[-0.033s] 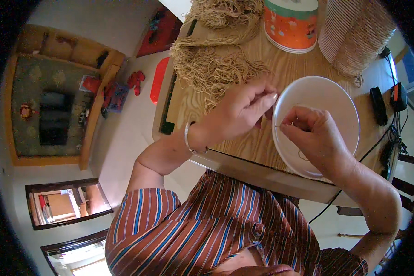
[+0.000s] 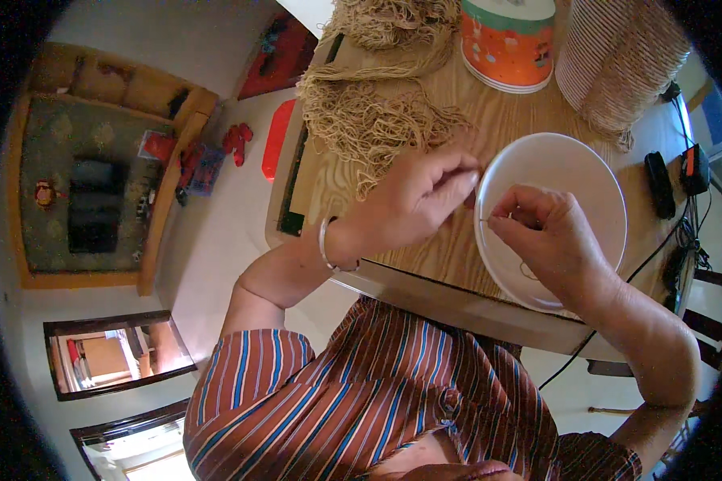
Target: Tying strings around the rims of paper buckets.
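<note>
A white round tub (image 2: 579, 167) stands on the wooden table, its open mouth toward me. Over the tub's mouth, my right hand (image 2: 549, 240) pinches a thin beige string (image 2: 528, 271) between thumb and forefinger. A short end sticks out past the fingertips at the left rim, and a loop hangs inside the tub. Just outside that rim is my left hand (image 2: 425, 192), thumb drawn against bent fingers. Whatever may be between its fingertips is too small to make out. Beyond the left hand lies a loose heap of beige yarn (image 2: 377, 120).
An orange and green printed tub (image 2: 508, 48) stands at the far side. Beside it is a tall ribbed stack wound with beige cord (image 2: 618, 64). Black adapters (image 2: 660, 184) and cables lie at the right. A red stool (image 2: 278, 140) is beyond the table's left edge.
My left hand has shifted very slightly, its thumb and fingertips moving a little. The right hand, the string and the tub stay where they were.
</note>
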A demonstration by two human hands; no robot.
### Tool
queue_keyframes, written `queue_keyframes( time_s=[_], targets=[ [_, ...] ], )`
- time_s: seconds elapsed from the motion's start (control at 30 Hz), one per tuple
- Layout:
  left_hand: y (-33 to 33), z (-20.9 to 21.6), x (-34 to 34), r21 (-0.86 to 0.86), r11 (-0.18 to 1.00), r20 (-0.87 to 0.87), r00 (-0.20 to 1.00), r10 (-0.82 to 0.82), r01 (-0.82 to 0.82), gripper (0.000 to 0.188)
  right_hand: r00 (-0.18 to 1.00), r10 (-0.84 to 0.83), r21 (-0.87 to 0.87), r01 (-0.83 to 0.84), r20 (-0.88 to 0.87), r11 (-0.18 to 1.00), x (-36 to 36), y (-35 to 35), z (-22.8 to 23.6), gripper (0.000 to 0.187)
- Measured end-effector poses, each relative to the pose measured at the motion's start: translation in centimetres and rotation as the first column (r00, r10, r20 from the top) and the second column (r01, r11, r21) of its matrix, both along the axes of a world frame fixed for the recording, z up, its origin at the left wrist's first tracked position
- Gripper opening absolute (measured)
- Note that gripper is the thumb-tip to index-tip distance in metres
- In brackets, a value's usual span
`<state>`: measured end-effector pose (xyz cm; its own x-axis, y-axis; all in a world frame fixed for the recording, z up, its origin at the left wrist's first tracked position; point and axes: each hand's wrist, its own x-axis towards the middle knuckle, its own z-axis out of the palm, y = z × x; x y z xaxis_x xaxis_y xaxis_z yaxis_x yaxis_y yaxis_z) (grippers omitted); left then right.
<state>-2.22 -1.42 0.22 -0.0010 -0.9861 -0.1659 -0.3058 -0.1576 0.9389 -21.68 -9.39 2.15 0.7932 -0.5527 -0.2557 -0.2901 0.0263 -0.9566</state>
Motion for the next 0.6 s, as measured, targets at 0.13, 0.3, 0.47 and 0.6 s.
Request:
queue_keyframes(
  time_s=[0.13, 0.3, 0.47, 0.6],
  targets=[
    [1.8, 0.1, -0.8, -0.129, 0.991, 0.150, 0.989, -0.001, 0.020, 0.021, 1.000, -0.012, 0.002, 0.012, 0.005, 1.000, 0.1, 0.1, -0.2, 0.011],
    [2.2, 0.8, -1.4, -0.185, 0.978, 0.286, 0.958, -0.040, 0.096, 0.018, 1.000, 0.000, -0.091, -0.002, -0.027, 0.996, 0.3, 0.1, -0.2, 0.011],
    [2.2, 0.3, -1.3, -0.222, 0.965, 0.351, 0.935, -0.056, 0.141, 0.016, 0.998, -0.016, -0.059, 0.012, -0.061, 0.998, 0.5, 0.2, 0.1, 0.010],
    [2.1, 0.0, -1.1, -0.238, 0.956, 0.353, 0.932, -0.079, 0.171, 0.016, 0.995, -0.038, -0.057, 0.033, -0.095, 0.998, 0.6, 0.2, -0.1, 0.008]
  ],
)
